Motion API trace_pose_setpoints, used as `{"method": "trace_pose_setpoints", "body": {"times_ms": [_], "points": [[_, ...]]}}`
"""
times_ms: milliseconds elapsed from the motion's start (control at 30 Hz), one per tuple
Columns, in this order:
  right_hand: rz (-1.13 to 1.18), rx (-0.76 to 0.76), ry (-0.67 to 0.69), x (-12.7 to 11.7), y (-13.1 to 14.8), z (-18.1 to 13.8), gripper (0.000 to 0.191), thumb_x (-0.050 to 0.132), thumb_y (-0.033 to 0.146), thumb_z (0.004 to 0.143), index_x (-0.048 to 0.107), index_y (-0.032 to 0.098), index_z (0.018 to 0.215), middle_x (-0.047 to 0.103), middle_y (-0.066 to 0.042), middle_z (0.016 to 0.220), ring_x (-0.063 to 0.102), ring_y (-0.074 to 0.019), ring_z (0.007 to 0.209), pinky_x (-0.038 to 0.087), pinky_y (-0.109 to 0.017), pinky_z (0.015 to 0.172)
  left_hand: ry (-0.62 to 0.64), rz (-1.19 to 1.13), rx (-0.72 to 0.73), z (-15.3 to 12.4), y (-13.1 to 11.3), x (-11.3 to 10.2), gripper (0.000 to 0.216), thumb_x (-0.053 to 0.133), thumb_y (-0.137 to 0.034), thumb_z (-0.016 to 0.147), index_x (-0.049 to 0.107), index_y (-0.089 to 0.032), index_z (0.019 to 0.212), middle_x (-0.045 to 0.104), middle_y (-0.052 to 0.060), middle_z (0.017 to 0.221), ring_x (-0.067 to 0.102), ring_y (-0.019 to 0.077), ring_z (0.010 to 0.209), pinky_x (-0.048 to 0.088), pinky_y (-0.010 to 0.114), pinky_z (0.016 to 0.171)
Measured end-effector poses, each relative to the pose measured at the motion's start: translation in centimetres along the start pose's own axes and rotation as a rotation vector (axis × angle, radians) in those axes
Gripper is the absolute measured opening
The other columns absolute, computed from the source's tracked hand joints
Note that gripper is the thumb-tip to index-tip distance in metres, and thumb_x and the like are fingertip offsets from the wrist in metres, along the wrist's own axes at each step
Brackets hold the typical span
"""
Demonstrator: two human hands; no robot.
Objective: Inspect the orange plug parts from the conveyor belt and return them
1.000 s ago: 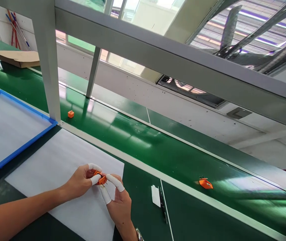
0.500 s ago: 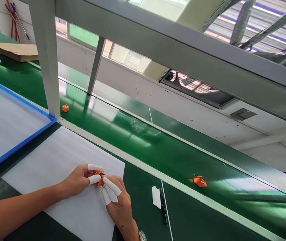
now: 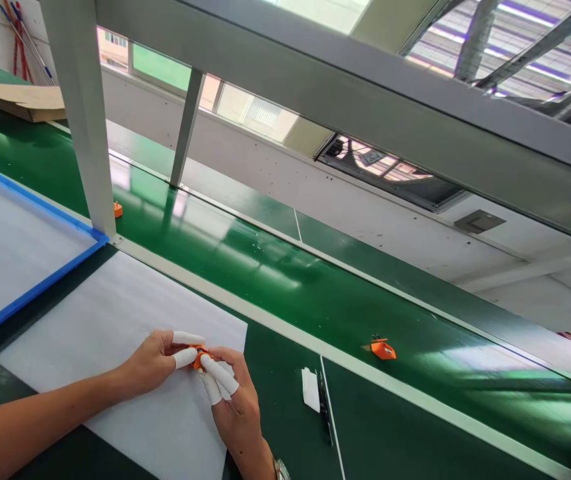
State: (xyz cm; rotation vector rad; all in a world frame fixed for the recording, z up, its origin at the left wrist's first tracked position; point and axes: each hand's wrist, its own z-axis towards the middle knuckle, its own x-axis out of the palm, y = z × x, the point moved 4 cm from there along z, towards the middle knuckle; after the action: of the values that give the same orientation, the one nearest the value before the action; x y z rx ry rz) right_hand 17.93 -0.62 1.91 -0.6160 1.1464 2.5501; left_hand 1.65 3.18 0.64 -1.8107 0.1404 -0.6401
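A small orange plastic part [image 3: 199, 358] is pinched between both my hands over a white sheet [image 3: 115, 320]. My left hand [image 3: 160, 357] grips its left side with thumb and forefinger, both in white finger cots. From the right, my right hand [image 3: 233, 390] closes on the same part, its thumb and fingertips also covered in white. Something dark shows in the middle of the part; my fingertips hide most of the rest. A watch [image 3: 280, 469] sits on my right wrist.
A blue-edged tray [image 3: 40, 288] lies at left. On the green belt are an orange block [image 3: 118, 210], partly behind the grey post [image 3: 83, 120], and another orange piece [image 3: 383, 349]. A white strip [image 3: 310, 389] and a black slim tool [image 3: 325, 408] lie right of my hands. Cardboard [image 3: 20, 101] lies far left.
Both hands stay on the orange part, with only slight finger movement. The orange pieces on the belt have shifted left in view; the left one is now partly covered by the post.
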Motion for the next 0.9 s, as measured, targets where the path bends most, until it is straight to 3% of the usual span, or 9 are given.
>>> {"method": "trace_pose_setpoints", "body": {"times_ms": [200,367,467,633,900], "points": [[0.125,0.200,0.012,0.5,-0.7,-0.2,0.044,0.060,0.009,0.092,0.063,0.034,0.129,0.061,-0.006,0.116,0.064,-0.0206,0.103,0.059,-0.037,0.087,-0.025,0.058,0.004,-0.2,0.5,-0.1,0.034,0.071,-0.028,0.086,0.072,-0.020,0.119,0.076,0.008,0.114,0.069,0.0271,0.109,0.053,0.042,0.101],[0.555,0.506,0.041,0.7,-2.2,-0.4,0.043,0.066,0.025,0.092,0.057,0.033,0.133,0.066,-0.007,0.121,0.068,-0.0224,0.105,0.059,-0.044,0.094,-0.057,0.085,0.010,-0.4,0.3,-0.1,0.028,0.071,-0.025,0.086,0.073,-0.021,0.114,0.075,0.007,0.117,0.070,0.0255,0.110,0.054,0.040,0.102],[0.696,0.661,0.059,0.7,-2.6,-0.2,0.040,0.070,0.033,0.091,0.061,0.030,0.129,0.070,-0.008,0.121,0.069,-0.0247,0.109,0.058,-0.047,0.097,-0.034,0.107,0.003,-0.4,0.1,0.1,0.027,0.070,-0.025,0.086,0.073,-0.022,0.113,0.074,0.006,0.121,0.069,0.0244,0.113,0.052,0.038,0.105],[0.705,0.755,0.108,0.6,-2.2,0.2,0.047,0.075,0.045,0.085,0.065,0.026,0.126,0.071,-0.009,0.125,0.066,-0.0312,0.117,0.054,-0.053,0.102,0.037,0.161,0.012,-0.5,0.4,0.2,0.033,0.067,-0.024,0.089,0.070,-0.025,0.122,0.072,0.003,0.126,0.067,0.0235,0.117,0.050,0.038,0.108],[0.704,0.774,0.069,1.1,-2.8,-0.7,0.047,0.076,0.043,0.084,0.062,0.026,0.126,0.072,-0.007,0.119,0.068,-0.0265,0.112,0.056,-0.046,0.099,0.009,0.203,-0.012,-0.7,0.4,0.3,0.034,0.067,-0.025,0.090,0.069,-0.025,0.123,0.070,0.004,0.128,0.066,0.0245,0.118,0.050,0.039,0.108]]}}
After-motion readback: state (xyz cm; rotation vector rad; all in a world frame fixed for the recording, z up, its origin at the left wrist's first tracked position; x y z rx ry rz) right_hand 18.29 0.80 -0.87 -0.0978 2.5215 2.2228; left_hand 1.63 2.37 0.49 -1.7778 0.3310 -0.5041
